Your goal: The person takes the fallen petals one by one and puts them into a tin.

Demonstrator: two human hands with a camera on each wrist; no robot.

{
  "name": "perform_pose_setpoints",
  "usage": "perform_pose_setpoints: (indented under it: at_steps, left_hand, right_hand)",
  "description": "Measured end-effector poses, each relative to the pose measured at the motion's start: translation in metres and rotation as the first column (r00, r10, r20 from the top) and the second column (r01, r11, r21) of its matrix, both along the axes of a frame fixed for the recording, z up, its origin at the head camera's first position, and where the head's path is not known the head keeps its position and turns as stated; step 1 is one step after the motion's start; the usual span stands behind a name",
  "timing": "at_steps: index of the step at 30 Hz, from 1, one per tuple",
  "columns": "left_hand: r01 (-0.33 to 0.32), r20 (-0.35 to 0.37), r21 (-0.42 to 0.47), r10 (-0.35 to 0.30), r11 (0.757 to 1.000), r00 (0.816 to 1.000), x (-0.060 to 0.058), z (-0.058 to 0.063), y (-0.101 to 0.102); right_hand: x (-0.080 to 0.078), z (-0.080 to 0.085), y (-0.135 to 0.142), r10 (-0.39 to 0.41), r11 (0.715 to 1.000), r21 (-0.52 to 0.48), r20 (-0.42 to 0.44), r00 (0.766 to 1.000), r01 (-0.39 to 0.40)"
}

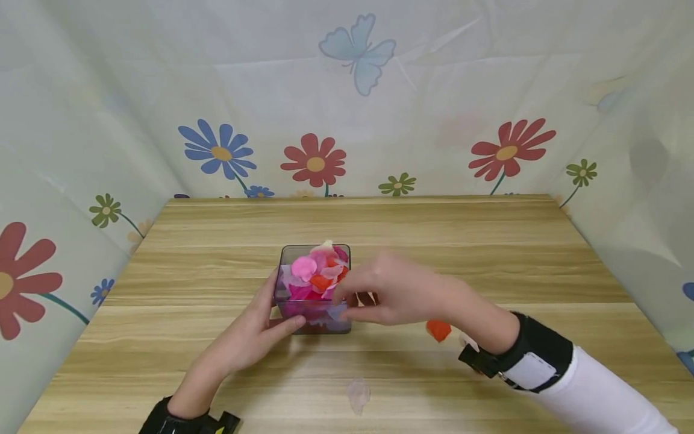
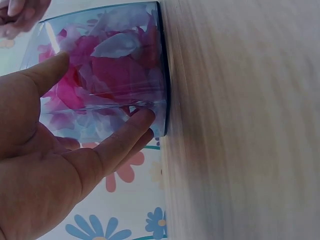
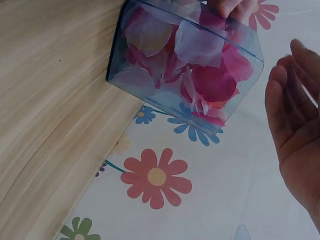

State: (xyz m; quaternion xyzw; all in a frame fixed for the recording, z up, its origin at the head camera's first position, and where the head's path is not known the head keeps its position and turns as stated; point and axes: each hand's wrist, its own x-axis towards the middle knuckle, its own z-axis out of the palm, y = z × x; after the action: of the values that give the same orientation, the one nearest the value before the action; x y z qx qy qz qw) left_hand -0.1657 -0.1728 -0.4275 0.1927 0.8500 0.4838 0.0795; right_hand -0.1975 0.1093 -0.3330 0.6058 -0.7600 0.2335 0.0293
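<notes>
A see-through, dark-rimmed plastic box (image 1: 323, 327) stands on the table, filled with pink, red, white and purple petals (image 1: 305, 268). My left hand (image 1: 246, 334) holds its near left corner, thumb on the front wall and fingers along the left side. In the left wrist view, thumb and fingertips touch the clear wall of the box (image 2: 115, 120). Beside the box's right edge is my right hand (image 1: 396, 289), slightly blurred. The right wrist view shows that hand (image 3: 295, 120) apart from the box (image 3: 165, 95), its fingers loosely bent, and I see nothing held in them.
On the wooden table (image 1: 461, 235) lie a red-orange petal (image 1: 438, 330) under the right forearm and a pale petal (image 1: 358, 395) near the front. A whitish petal (image 1: 469, 342) is partly covered by the right wrist strap. Flower-printed cloth (image 1: 260, 78) surrounds the table at the back and sides.
</notes>
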Motion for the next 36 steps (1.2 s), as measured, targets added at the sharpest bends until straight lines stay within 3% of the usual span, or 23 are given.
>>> perform_pose_setpoints:
  at_steps: [4, 10, 18, 26, 33, 36]
  left_hand:
    - [-0.006, -0.001, -0.006, 0.006, 1.0, 1.0, 0.0, 0.0, 0.0]
    - [-0.007, -0.001, -0.002, 0.007, 1.0, 1.0, 0.001, 0.001, 0.0]
    - [0.001, 0.001, 0.008, -0.001, 1.0, 1.0, 0.0, 0.001, 0.001]
    - [-0.008, 0.001, -0.01, 0.008, 1.0, 1.0, 0.001, 0.002, 0.001]
    - [-0.009, 0.002, -0.015, 0.009, 1.0, 1.0, 0.001, 0.003, 0.001]
    - [-0.011, 0.004, -0.017, 0.011, 1.0, 1.0, 0.002, 0.003, 0.002]
  right_hand:
    - [0.005, -0.006, 0.001, 0.081, 0.995, 0.058, 0.016, 0.997, -0.082]
    - [0.013, -0.014, 0.0, 0.114, 0.989, 0.096, -0.001, 0.993, -0.113]
    - [0.023, -0.026, 0.0, 0.055, 0.983, 0.174, 0.011, 0.998, -0.056]
    - [0.031, -0.045, -0.002, 0.046, 0.949, 0.313, -0.02, 0.999, -0.037]
    - [0.038, -0.057, -0.004, 0.062, 0.926, 0.377, -0.156, 0.986, 0.001]
    - [0.04, -0.062, -0.005, 0.063, 0.923, 0.386, -0.164, 0.984, 0.005]
